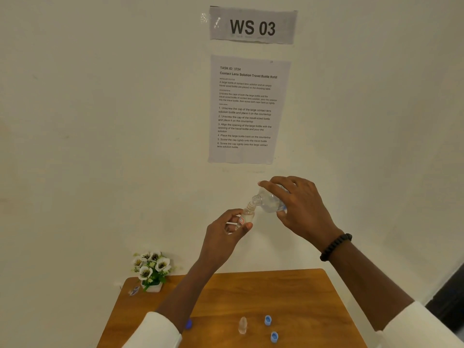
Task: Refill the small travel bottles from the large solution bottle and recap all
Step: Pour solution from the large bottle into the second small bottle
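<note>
High above the table, my right hand (301,209) grips the large clear solution bottle (270,200), tipped so its open neck points left and down. Its mouth meets the open neck of a small clear travel bottle (247,214) that my left hand (224,231) pinches between thumb and fingers, slightly tilted. A second small travel bottle (242,324) stands uncapped on the wooden table (288,292). Two light blue caps (268,320) (274,337) lie to its right. A darker blue cap (188,324) peeks out beside my left forearm.
A small white pot of white artificial flowers (152,271) stands at the table's back left corner, with a small packet (134,290) beside it. Printed sheets (248,109) hang on the wall behind. A dark edge (449,297) shows at the right.
</note>
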Tool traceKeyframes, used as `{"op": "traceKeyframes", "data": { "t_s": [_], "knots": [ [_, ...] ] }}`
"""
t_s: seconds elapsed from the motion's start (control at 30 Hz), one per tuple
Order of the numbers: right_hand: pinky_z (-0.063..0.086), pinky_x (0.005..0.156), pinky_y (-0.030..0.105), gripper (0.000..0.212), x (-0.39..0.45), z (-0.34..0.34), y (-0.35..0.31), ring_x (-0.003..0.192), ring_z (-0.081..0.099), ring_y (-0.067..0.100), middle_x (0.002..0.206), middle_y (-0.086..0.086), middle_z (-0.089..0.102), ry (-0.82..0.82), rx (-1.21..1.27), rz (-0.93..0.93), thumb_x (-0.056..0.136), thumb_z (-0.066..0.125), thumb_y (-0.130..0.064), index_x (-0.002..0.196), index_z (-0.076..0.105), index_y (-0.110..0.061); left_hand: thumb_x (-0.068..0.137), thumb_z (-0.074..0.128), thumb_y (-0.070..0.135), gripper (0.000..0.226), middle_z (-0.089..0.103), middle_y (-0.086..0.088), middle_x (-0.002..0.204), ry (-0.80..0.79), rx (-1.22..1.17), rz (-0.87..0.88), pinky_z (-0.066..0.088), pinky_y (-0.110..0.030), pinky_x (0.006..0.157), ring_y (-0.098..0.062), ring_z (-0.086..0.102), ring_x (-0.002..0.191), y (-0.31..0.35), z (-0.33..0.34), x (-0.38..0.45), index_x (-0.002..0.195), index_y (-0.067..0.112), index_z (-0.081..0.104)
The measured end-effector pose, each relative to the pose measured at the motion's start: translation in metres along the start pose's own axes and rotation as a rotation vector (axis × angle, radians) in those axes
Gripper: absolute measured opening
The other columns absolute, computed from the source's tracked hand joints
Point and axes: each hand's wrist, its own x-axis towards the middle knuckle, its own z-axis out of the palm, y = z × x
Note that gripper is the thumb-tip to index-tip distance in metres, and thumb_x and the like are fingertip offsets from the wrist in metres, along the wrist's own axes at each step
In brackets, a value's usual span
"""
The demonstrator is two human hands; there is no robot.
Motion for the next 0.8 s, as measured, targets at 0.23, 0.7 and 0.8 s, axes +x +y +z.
{"op": "traceKeyframes", "data": {
  "t_s": [0.23,0.7,0.8],
  "knots": [
    [0.042,0.099,0.045,0.083,0.003,-0.002,0.0,0.113,0.057,0.026,0.129,-0.004,0.059,0.011,0.004,0.006,0.067,0.087,-0.016,0.136,0.046,-0.035,0.084,0.069,0.042,0.037,0.066,0.013,0.104,0.001,0.005,0.001,0.049,-0.004,0.069,-0.008,0.065,0.089,0.002,-0.002,0.003,0.118,0.031,0.059],
    [0.041,0.1,0.045,0.08,0.014,-0.012,0.002,0.113,0.057,0.026,0.128,-0.005,0.058,0.05,-0.002,0.004,0.068,0.085,-0.012,0.136,0.048,-0.034,0.083,0.07,0.044,0.037,0.067,0.013,0.102,0.006,-0.002,0.022,0.049,-0.006,0.069,-0.003,0.065,0.087,0.012,-0.006,0.011,0.117,0.034,0.059],
    [0.042,0.099,0.045,0.083,0.014,-0.012,0.002,0.112,0.057,0.027,0.128,-0.005,0.058,0.047,0.001,0.006,0.067,0.086,-0.012,0.136,0.046,-0.035,0.083,0.069,0.044,0.04,0.066,0.015,0.102,0.002,0.003,0.018,0.05,-0.009,0.07,-0.003,0.065,0.087,0.012,-0.006,0.012,0.12,0.032,0.06]
  ]
}}
